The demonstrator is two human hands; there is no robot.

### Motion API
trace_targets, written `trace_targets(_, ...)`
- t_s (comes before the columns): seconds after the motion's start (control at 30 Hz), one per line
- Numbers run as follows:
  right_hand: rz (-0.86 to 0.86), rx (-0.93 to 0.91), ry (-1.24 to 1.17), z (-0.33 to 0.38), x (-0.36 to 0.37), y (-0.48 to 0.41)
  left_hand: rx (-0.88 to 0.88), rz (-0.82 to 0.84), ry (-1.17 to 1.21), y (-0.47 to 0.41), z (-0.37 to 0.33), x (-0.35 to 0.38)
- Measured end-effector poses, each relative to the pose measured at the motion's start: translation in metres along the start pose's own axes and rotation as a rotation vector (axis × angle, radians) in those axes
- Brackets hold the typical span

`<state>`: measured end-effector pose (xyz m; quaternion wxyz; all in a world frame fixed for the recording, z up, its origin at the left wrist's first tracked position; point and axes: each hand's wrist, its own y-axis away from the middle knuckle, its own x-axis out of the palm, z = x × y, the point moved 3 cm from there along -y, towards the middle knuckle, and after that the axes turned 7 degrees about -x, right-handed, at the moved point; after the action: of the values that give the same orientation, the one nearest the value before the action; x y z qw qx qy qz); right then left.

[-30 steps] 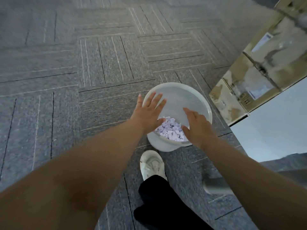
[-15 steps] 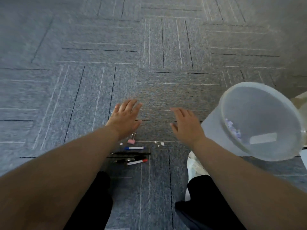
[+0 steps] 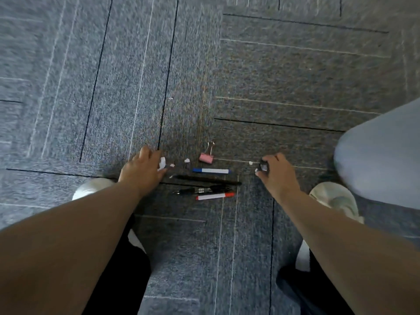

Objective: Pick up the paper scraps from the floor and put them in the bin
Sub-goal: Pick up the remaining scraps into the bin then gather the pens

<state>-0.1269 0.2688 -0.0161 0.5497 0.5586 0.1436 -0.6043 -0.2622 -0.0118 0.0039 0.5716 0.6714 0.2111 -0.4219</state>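
Observation:
Small white paper scraps lie on the grey carpet: one scrap (image 3: 187, 160) beside the pink clip, a tiny scrap (image 3: 172, 165) to its left, and another scrap (image 3: 250, 163) further right. My left hand (image 3: 143, 169) is down at the floor, its fingertips closed on a larger white scrap (image 3: 162, 163). My right hand (image 3: 278, 172) pinches a small scrap (image 3: 263, 165) between thumb and forefinger; this piece is blurred and partly dark. The pale bin (image 3: 381, 160) shows only as a blurred side at the right edge, its opening out of view.
Between my hands lie a pink binder clip (image 3: 206, 155), a blue-capped marker (image 3: 211, 171), two black pens (image 3: 204, 179), and a red-capped marker (image 3: 214, 196). My white shoes (image 3: 91, 188) (image 3: 334, 198) stand on either side, close to the hands.
Both hands went from over the bin down to the carpet. They were spread open and are now closed on scraps. The bin has slid to the right edge of the view.

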Motion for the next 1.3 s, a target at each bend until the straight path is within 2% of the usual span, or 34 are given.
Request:
trace_targets(0.13, -0.094, -0.042, -0.047, 0.003, 0.009, 0.004, -0.015, 0.008, 0.116, 0.0, 0.002, 0.008)
trace_targets(0.37, -0.139, -0.094, -0.104, 0.005, 0.019, 0.008, -0.054, -0.038, 0.305, -0.004, -0.006, 0.017)
trace_targets(0.6, -0.12, -0.042, -0.199, 0.008, 0.022, 0.001, -0.014, -0.092, 0.362, -0.003, -0.011, 0.022)
trace_targets(0.83, -0.094, -0.099, -0.09, 0.006, 0.027, 0.003, -0.038, -0.097, 0.421, -0.006, -0.007, 0.025)
trace_targets(0.97, -0.168, -0.064, -0.202, 0.009, 0.021, 0.002, -0.067, -0.127, 0.448, -0.006, -0.007, 0.025)
trace_targets(1.07, -0.155, -0.076, -0.237, 0.012, 0.019, -0.003, -0.088, -0.147, 0.479, -0.008, -0.008, 0.024)
trace_targets(1.17, -0.083, -0.073, -0.186, 0.014, 0.021, -0.006, -0.074, -0.121, 0.491, -0.008, -0.008, 0.024)
trace_targets(1.3, -0.094, -0.127, -0.112, 0.015, 0.021, -0.007, -0.07, -0.109, 0.489, -0.008, -0.006, 0.028)
